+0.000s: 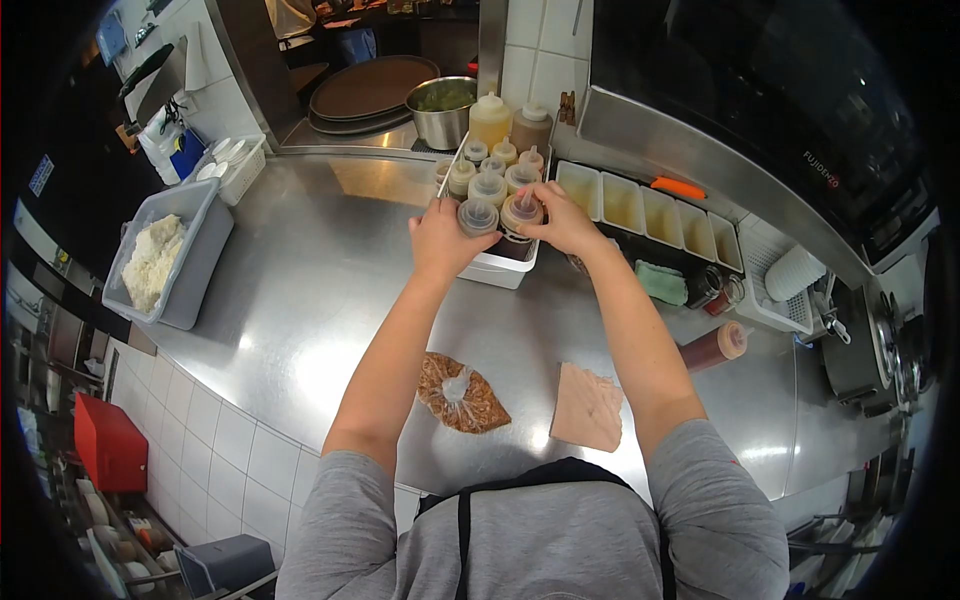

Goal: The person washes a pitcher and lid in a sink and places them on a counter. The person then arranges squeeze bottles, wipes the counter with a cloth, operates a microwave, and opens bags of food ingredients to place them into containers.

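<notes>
Both hands are at the front of a white basket [490,270] packed with squeeze bottles. My left hand [443,238] curls around the side of a front squeeze bottle with a clear, pale cap [478,214]. Beside it, the fingers of my right hand [562,222] close on the top of a squeeze bottle with dark sauce [521,210]. Several other squeeze bottles [488,187] stand upright behind these two. The lower parts of the bottles are hidden by the basket wall and my hands.
On the steel counter [330,250] lie a bag of brown bits [462,392] and a pinkish cloth [588,408]. A reddish sauce bottle [716,346] is at right, near a green cloth [661,284] and a row of containers [640,215]. A grey tub [200,255] stands left.
</notes>
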### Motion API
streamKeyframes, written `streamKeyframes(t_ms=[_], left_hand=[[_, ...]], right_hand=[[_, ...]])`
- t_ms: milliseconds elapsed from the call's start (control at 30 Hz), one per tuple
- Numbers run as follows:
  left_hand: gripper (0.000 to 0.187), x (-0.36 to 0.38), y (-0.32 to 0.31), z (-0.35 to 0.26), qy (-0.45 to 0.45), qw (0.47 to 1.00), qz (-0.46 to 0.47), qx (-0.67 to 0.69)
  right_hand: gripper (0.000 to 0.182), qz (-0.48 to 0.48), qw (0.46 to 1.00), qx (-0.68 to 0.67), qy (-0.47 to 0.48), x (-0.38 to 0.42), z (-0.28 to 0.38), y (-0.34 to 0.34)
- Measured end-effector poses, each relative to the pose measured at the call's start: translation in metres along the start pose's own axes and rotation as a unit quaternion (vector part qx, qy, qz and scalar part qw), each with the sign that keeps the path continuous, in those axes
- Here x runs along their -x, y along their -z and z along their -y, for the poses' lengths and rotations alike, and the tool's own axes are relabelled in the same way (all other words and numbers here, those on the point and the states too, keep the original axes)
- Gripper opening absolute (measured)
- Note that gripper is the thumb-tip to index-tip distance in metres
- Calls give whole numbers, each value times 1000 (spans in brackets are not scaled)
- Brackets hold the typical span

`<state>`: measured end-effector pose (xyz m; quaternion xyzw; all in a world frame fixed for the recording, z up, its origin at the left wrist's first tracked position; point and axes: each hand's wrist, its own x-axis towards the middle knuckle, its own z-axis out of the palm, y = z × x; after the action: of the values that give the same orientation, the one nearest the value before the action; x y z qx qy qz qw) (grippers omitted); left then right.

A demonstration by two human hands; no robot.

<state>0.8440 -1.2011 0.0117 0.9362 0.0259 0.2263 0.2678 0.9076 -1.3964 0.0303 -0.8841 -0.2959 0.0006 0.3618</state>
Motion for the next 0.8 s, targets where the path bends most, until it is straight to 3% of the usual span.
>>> streamKeyframes(t_ms=[200,333,433,500,533,600,633,700,733,800], left_hand=[[63,7,-13,-3,-4,999,-37,23],[62,10,-21,-1,-7,998,-63,28],[63,9,-21,2,-22,997,-67,31],[61,7,-15,6,-26,999,-17,43],[61,4,-11,12,-26,999,-16,43],[56,-7,1,29,-59,968,139,200],[56,-12,9,35,-61,967,142,201],[50,-26,32,39,-33,909,328,255],[50,-33,33,46,-36,909,330,254],[45,-48,32,54,-13,832,445,332]], right_hand=[[49,74,996,-55,5,-5,-6,12],[51,67,996,-62,-8,0,-5,6],[58,16,996,-85,11,10,-5,-4],[66,-100,991,8,86,14,6,-9],[73,-130,989,-4,76,12,7,-16],[75,-152,985,19,76,10,16,-26],[77,-174,981,42,76,10,21,-30],[69,-185,979,58,63,11,29,-39],[64,-185,978,76,52,11,31,-43],[52,-188,978,84,20,8,34,-49]])
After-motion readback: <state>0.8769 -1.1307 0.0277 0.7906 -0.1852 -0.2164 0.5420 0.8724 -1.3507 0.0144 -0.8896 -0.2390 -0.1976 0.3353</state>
